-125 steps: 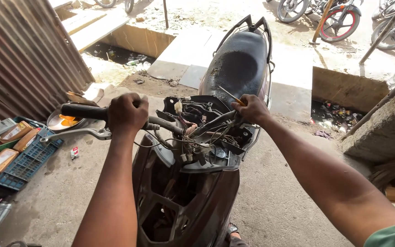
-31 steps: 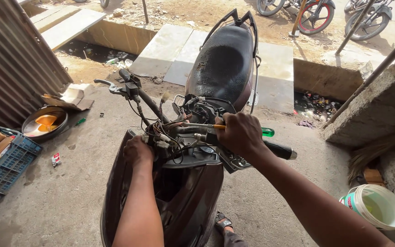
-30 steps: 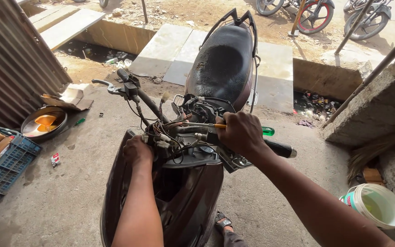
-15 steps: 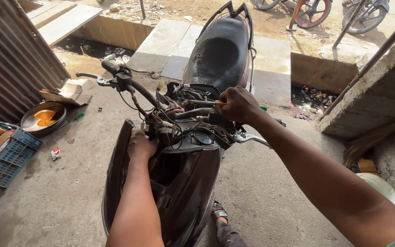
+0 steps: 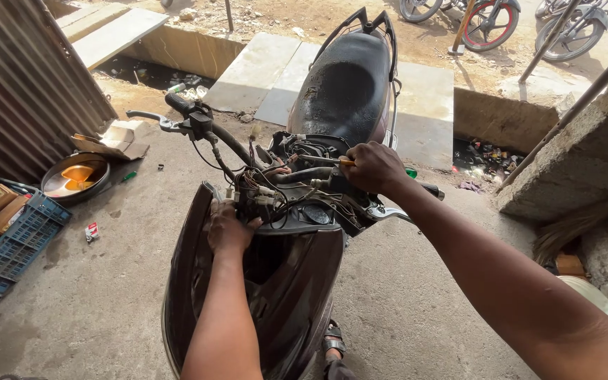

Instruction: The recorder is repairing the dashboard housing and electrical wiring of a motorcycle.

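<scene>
A dark maroon scooter (image 5: 297, 281) stands in front of me with its handlebar cover off and wiring (image 5: 276, 186) exposed. My left hand (image 5: 230, 229) grips the top edge of the front panel, just under the wires. My right hand (image 5: 374, 167) is closed around a screwdriver with an orange and green handle (image 5: 346, 162), its shaft pointing left into the handlebar stem area. The left handlebar grip and brake lever (image 5: 177, 116) stick out to the upper left. The black seat (image 5: 350, 81) lies beyond.
A blue crate (image 5: 12, 243) with boxes and a round pan (image 5: 72, 179) with orange fluid sit at left by a corrugated wall (image 5: 22, 77). A concrete block wall (image 5: 578, 141) and white bucket (image 5: 589, 295) are at right. Parked bikes (image 5: 487, 17) stand far behind.
The handlebar has turned, its left grip swinging up and away. My left hand went from the left grip down to the front panel edge. My right hand stays on the screwdriver.
</scene>
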